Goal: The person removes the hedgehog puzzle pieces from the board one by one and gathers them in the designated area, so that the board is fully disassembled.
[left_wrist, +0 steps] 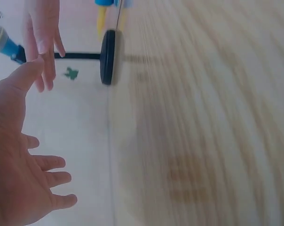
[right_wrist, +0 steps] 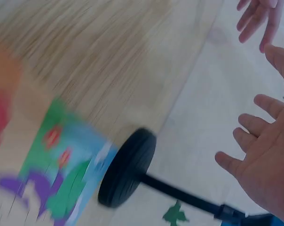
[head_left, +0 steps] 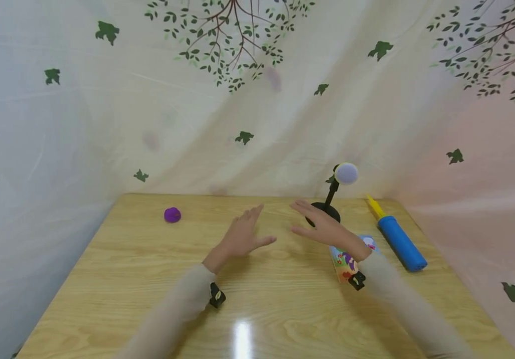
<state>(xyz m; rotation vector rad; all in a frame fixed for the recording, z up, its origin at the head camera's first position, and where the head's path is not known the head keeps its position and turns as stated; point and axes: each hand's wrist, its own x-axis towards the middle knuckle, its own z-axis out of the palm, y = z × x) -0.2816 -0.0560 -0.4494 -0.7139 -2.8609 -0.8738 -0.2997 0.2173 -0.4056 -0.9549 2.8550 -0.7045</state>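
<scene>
Above the middle of the table, my left hand (head_left: 241, 234) is held in the air with its fingers extended and thumb spread; it holds nothing. My right hand (head_left: 322, 227) hovers opposite it, palm turned inward, fingers straight, also holding nothing. Behind the right hand stands a small lamp-like object (head_left: 346, 174) with a pale round head, a black stem and a round black base (right_wrist: 128, 167). Under the right forearm lies a colourful cartoon-printed book or card (head_left: 344, 262), partly covered by the wrist. In the left wrist view the two hands overlap near the stem.
A blue hand pump (head_left: 402, 244) with a yellow nozzle lies at the table's right side. A small purple lump (head_left: 172, 215) sits toward the back left. Pale curtains with a leaf print (head_left: 194, 139) hang behind and beside the wooden table (head_left: 149, 279).
</scene>
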